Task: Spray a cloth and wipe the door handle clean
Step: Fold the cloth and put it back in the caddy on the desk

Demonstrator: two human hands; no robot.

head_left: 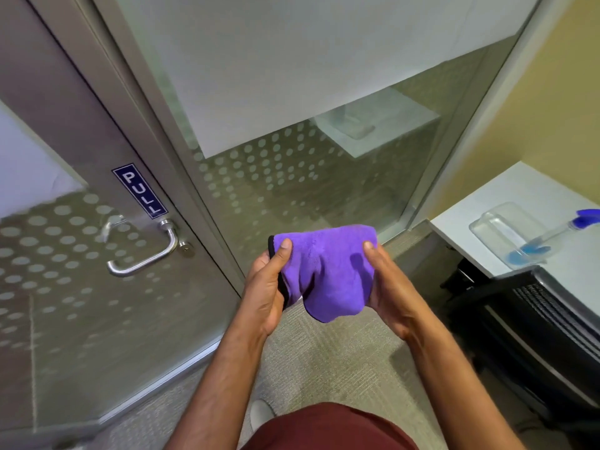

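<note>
Cloth [324,271], purple with a dark edge, hangs folded between both hands in front of the person's waist, over the carpeted floor [324,358]. The left hand [264,297] pinches its left border, thumb on the front face and fingers behind; the right hand [386,287] pinches the right border the same way. Both grips are pressed on the fabric, and neither holds anything else.

The door handle [146,254], a bent steel lever on the glass door [65,287], lies at about nine to ten o'clock from the cloth, near but clearly apart from it. Its long bar runs on a slant, from the pivot at upper right, just under the PULL sign [139,190], down to the free end at lower left. The left hand is the nearer of the two to it.

The spray bottle [552,237], clear with blue liquid and a blue trigger head, lies on its side on the white desk [535,190] at about three o'clock, just beside a clear plastic tray [500,228]. The right hand is the nearer one to it, and the bottle's head points away to the right edge of view.

I cannot tell whether the cloth is already damp. If it is dry, the bottle at three o'clock suits the right hand while the left keeps the cloth; if wet, the left hand would carry it toward ten o'clock and rub along the slanted bar.
</note>
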